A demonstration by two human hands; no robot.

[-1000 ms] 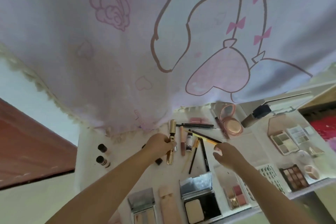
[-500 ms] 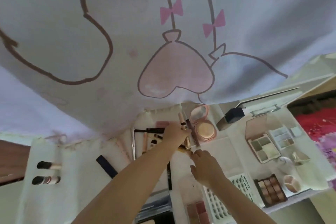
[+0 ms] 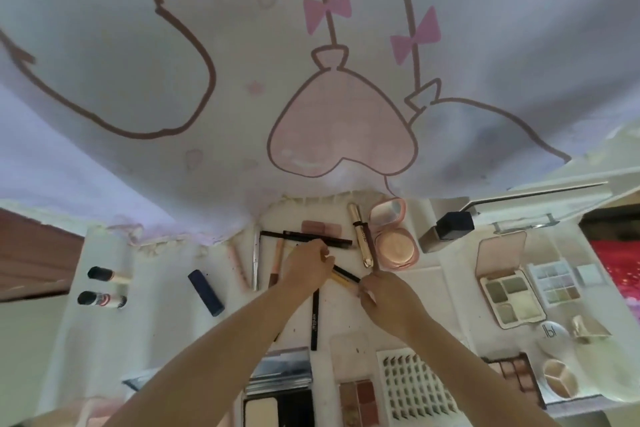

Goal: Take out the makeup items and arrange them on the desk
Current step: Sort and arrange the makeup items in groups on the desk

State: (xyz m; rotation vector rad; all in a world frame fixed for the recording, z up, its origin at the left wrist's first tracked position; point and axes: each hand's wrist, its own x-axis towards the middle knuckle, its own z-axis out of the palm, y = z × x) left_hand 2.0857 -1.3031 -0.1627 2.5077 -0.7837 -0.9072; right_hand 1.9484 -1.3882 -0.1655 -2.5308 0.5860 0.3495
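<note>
left hand and right hand are each pinching an end of a black-and-yellow pencil over the desk, fingers curled.

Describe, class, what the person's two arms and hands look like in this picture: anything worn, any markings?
Both arms are bare up to the frame's lower edge: no sleeves show. The left hand and right hand wear no gloves, and no rings, watch or bracelets are visible. No markings show. The nails are too small to judge.
</note>
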